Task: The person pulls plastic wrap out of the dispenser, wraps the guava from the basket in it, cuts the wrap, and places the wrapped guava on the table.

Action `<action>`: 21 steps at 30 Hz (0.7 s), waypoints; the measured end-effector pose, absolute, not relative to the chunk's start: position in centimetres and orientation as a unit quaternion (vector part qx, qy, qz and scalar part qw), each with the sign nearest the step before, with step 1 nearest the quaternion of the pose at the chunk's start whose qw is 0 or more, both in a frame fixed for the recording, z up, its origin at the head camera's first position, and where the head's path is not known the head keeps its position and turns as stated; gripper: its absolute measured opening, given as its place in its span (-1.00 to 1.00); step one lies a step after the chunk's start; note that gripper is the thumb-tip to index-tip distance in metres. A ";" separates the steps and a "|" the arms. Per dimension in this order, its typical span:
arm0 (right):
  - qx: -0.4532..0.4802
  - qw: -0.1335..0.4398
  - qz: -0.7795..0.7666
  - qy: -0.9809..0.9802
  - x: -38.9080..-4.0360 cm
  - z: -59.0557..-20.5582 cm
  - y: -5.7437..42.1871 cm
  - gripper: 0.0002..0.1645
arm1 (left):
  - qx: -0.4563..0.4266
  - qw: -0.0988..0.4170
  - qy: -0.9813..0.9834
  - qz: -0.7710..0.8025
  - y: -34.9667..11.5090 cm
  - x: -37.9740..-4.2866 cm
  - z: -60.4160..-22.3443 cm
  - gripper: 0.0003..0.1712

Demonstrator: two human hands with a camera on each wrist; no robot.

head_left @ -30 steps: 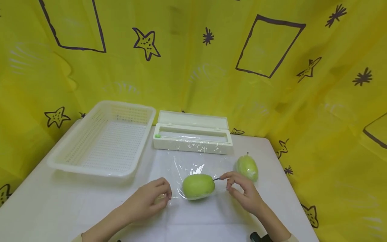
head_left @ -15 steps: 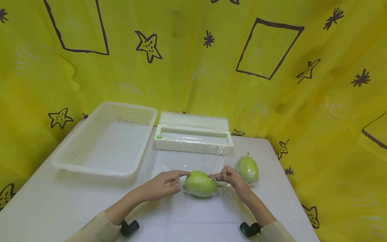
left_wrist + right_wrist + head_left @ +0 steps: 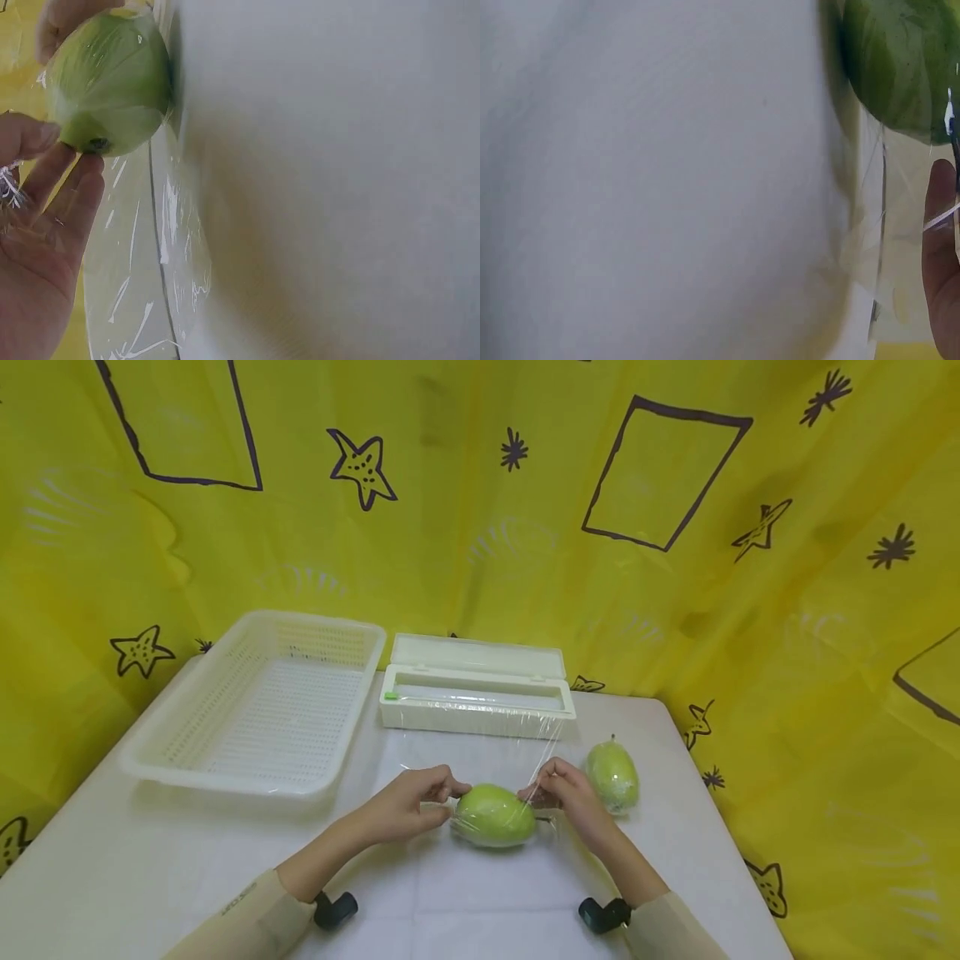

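A green pear lies on its side on the white table, with clear plastic wrap over its skin and its dark stem to the right. At its left end my left hand holds it by thumb and fingers; the left wrist view shows these fingertips around the pear's dark blossom end. My right hand is at the stem end and pinches the plastic wrap, which runs in taut creases back toward the dispenser box. In the right wrist view only one finger shows, beside the stem.
Behind the pear stands an open cling film box with a green cutter slide. A white plastic basket is at the left. Another wrapped pear lies right of my right hand. A yellow patterned curtain hangs behind the table.
Both hands have closed in on the pear from either side. The wrap, earlier flat around it, now comes over the pear and is drawn up by the right hand.
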State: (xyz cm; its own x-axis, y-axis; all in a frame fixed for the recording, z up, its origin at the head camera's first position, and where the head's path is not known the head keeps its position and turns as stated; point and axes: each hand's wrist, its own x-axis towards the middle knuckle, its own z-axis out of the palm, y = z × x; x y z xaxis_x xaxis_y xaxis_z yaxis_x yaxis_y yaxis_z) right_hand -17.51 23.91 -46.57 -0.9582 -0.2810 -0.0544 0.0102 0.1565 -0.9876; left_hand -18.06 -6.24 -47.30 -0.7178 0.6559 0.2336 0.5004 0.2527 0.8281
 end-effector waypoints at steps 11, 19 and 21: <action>0.014 0.107 -0.624 0.774 -18.3 -45.3 22.7 -0.83 | 0.490 -0.055 0.805 0.330 -5.9 -17.9 -47.3 -0.19; 0.027 0.100 -0.549 0.830 -19.1 -45.7 22.5 -0.84 | 0.503 -0.103 0.812 0.279 -6.1 -17.7 -47.5 -0.23; 0.013 0.107 -0.543 0.833 -19.0 -45.7 22.9 -0.84 | 0.496 -0.106 0.816 0.278 -6.2 -17.7 -47.6 -0.25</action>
State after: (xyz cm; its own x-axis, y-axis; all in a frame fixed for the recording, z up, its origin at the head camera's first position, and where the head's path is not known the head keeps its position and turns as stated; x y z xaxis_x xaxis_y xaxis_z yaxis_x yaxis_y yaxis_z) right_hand -19.01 22.89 -45.69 -0.9765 -0.0944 -0.1935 0.1391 0.4092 -0.9018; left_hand -17.72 -6.24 -47.61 -0.4850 0.7509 0.4483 0.8684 0.3530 0.3482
